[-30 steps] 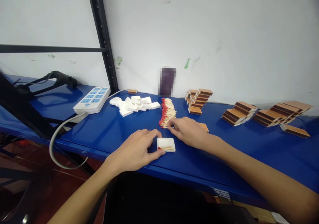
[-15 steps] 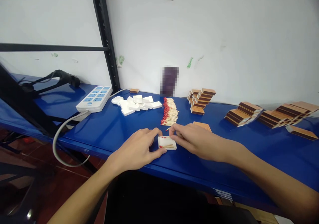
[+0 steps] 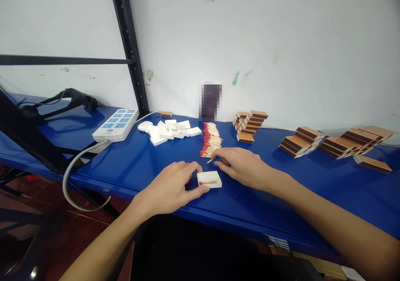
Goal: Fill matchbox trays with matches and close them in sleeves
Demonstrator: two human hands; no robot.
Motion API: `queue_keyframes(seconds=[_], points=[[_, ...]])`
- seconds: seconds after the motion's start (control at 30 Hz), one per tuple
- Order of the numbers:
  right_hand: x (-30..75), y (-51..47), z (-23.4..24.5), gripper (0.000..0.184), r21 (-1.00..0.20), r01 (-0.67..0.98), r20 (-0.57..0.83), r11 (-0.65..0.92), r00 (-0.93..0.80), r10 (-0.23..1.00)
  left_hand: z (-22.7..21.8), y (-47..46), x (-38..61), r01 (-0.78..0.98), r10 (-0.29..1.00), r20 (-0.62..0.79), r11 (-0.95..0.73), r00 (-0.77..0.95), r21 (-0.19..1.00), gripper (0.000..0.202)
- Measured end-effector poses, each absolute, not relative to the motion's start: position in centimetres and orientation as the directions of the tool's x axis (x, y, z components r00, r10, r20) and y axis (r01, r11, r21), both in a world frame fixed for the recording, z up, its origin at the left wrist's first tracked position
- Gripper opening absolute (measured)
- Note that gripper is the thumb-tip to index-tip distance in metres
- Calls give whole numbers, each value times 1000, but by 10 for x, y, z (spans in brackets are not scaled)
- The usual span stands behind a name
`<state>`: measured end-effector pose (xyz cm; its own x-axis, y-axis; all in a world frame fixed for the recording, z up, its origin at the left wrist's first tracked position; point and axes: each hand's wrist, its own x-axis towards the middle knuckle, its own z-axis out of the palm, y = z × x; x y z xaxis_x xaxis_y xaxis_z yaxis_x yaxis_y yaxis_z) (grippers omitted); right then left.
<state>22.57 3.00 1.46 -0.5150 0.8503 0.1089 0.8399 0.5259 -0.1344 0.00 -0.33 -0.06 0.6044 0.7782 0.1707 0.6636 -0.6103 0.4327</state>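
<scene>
A small white matchbox tray [image 3: 209, 179] with a few red-tipped matches in it lies on the blue table [image 3: 312, 181]. My left hand [image 3: 170, 186] grips the tray's left side between thumb and fingers. My right hand [image 3: 242, 165] rests just beyond the tray, fingers pinched on a single match [image 3: 210, 161] at the near end of the match pile [image 3: 210, 139]. The pile lies in a neat row with red heads to the left.
Several empty white trays [image 3: 170, 130] lie heaped at the back left beside a white power strip [image 3: 116, 125] and its cable [image 3: 73, 168]. Brown matchbox sleeves stand stacked at the back [image 3: 249, 124] and right [image 3: 340, 142]. A black rack post [image 3: 131, 52] rises at the left.
My right hand went from the pile to the tray, then back to the pile's near end with a match pinched. The left hand stayed on the tray.
</scene>
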Motion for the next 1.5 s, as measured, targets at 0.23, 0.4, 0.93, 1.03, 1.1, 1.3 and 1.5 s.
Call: queue_keyframes(seconds=[0.23,0.4,0.93,1.03,1.1,1.3,1.5], points=[[224,41,0,26,-81,846,146,527,-513,846,2,-4,1,660,774,169,-614,610,432,29],[222,44,-5,26,-89,842,194,532,-509,839,0,-4,0,668,781,155,-603,604,436,30],[225,30,5,20,-264,852,64,452,-453,889,1,-3,-1,644,761,173,-629,626,436,27],[224,22,15,21,-287,851,73,440,-439,896,0,-3,-1,649,769,180,-620,613,441,28],[223,16,23,20,-312,832,78,458,-458,885,0,-3,0,659,781,184,-608,596,443,28],[219,5,22,20,-333,750,9,572,-604,797,-2,-3,1,670,796,182,-589,577,452,28],[214,6,15,18,-367,724,-2,585,-629,777,-3,-2,0,665,787,179,-600,591,445,29]])
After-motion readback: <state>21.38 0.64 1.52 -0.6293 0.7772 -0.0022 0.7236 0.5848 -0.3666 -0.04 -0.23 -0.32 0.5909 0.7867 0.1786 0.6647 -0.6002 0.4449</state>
